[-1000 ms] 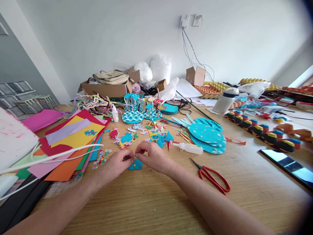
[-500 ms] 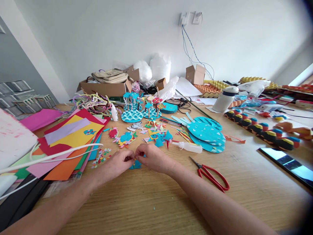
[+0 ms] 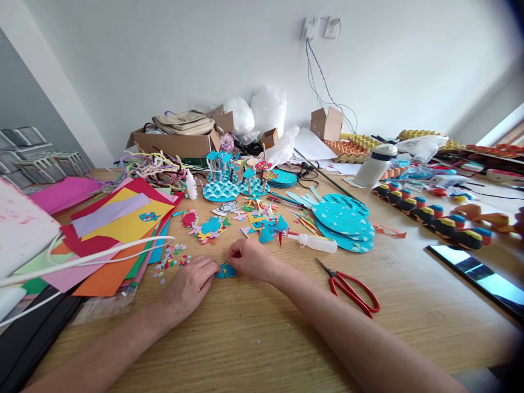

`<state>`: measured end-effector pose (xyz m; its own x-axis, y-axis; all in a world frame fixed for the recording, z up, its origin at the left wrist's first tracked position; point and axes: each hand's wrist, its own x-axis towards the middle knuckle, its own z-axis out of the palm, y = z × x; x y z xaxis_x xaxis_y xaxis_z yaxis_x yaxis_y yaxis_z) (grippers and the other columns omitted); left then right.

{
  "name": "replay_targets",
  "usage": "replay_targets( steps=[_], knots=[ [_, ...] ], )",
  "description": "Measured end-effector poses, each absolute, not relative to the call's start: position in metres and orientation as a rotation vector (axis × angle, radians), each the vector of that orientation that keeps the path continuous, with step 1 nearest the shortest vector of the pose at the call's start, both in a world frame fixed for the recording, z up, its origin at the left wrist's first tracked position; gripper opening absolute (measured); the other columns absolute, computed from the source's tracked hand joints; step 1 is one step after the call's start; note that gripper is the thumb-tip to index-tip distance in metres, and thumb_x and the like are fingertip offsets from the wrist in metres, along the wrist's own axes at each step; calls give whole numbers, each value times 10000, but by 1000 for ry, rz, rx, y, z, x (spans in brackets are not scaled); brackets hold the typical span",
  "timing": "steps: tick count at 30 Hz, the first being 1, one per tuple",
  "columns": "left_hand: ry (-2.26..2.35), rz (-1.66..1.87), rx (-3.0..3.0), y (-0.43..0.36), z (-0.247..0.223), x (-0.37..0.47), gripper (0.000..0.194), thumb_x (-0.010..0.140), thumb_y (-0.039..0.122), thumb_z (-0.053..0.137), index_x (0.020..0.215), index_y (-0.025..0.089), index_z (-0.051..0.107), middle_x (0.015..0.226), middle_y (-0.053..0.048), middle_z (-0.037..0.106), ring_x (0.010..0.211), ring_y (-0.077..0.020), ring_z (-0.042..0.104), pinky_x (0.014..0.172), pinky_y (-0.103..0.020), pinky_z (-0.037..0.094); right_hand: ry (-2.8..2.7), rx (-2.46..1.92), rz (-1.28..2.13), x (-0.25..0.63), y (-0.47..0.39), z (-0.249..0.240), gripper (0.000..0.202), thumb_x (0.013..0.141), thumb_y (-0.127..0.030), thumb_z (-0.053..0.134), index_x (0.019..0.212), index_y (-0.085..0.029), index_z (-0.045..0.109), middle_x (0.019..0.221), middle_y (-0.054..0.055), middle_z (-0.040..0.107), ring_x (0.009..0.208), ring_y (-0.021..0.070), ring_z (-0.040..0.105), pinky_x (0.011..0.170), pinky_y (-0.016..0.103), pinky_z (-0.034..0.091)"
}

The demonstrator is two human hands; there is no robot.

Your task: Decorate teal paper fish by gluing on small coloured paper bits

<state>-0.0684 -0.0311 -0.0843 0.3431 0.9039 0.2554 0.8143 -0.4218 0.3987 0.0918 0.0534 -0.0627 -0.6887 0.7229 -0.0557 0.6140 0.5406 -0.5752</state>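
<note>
A small blue paper piece with yellow bits (image 3: 225, 271) lies on the wooden table between my hands. My left hand (image 3: 191, 286) rests palm down, its fingers together and their tips at the piece's left edge. At the right edge, my right hand (image 3: 252, 258) has thumb and fingertips pinched; whatever is between them is too small to make out. Small coloured paper dots (image 3: 174, 256) are scattered beyond my left hand. Blue paper scraps (image 3: 267, 229) and colourful paper fish shapes (image 3: 210, 228) lie just past both hands.
Red-handled scissors (image 3: 354, 292) and a glue bottle (image 3: 317, 243) lie to the right, near blue discs (image 3: 344, 218). Coloured sheets (image 3: 126, 218) and a white cable (image 3: 102, 255) are at the left. Farther back stand blue wavy models (image 3: 221, 191) and a white bottle (image 3: 374, 166).
My left hand has drawn back slightly to the left and flattened onto the table. More of the blue piece shows. My right hand stays near it, and the view has shifted a little.
</note>
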Motion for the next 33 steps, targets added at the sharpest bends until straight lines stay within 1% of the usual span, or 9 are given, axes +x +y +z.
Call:
replay_targets(
  steps=[6, 11, 13, 16, 21, 27, 31, 33],
  knots=[
    [1570, 681, 2450, -31, -90, -69, 278, 792, 59, 339, 855, 182, 581, 862, -65, 632, 819, -194, 569, 742, -313, 459, -2674, -1171, 716, 90, 52, -58, 175, 703, -150, 489, 740, -145, 660, 695, 25, 652, 608, 103, 540, 509, 185, 351],
    [1582, 698, 2508, -32, -93, -70, 255, 805, 67, 346, 842, 174, 575, 859, -63, 633, 805, -188, 580, 725, -312, 473, -2801, -1087, 512, 91, 60, -54, 204, 719, -137, 490, 815, -161, 669, 855, 63, 649, 795, 148, 561, 645, 215, 380],
    [1581, 725, 2533, -32, -94, -70, 255, 810, 65, 344, 852, 175, 570, 858, -58, 631, 805, -183, 582, 722, -307, 479, -2879, -1015, 461, 89, 63, -52, 207, 721, -143, 492, 819, -176, 671, 876, 60, 647, 823, 158, 562, 657, 221, 377],
    [1564, 762, 2574, -32, -96, -71, 258, 814, 57, 340, 862, 168, 569, 862, -61, 628, 810, -181, 583, 729, -309, 484, -2974, -948, 410, 84, 68, -49, 217, 710, -148, 492, 823, -193, 672, 874, 48, 655, 806, 163, 572, 626, 222, 372],
    [1530, 770, 2597, -32, -98, -72, 280, 807, 30, 339, 881, 170, 570, 887, -61, 620, 834, -176, 577, 745, -303, 483, -3053, -967, 361, 78, 71, -47, 229, 706, -198, 484, 832, -222, 674, 821, 36, 666, 744, 176, 584, 551, 224, 358],
    [1537, 759, 2568, -32, -99, -71, 277, 815, 35, 335, 882, 165, 571, 882, -64, 614, 827, -176, 574, 741, -302, 483, -3065, -1016, 334, 76, 70, -45, 243, 695, -194, 480, 850, -222, 667, 851, 36, 662, 784, 176, 580, 557, 219, 357],
    [1543, 764, 2587, -32, -98, -70, 297, 802, 24, 329, 881, 173, 574, 876, -59, 616, 826, -176, 575, 740, -303, 484, -3061, -1045, 343, 76, 72, -46, 234, 693, -234, 487, 850, -224, 660, 832, 27, 662, 758, 167, 580, 528, 213, 352],
    [1538, 766, 2598, -32, -97, -70, 312, 786, 11, 324, 873, 173, 577, 870, -58, 622, 820, -175, 579, 735, -301, 488, -3055, -1057, 335, 77, 73, -47, 236, 699, -228, 479, 852, -221, 658, 839, 29, 662, 761, 165, 582, 534, 211, 359]
  ],
)
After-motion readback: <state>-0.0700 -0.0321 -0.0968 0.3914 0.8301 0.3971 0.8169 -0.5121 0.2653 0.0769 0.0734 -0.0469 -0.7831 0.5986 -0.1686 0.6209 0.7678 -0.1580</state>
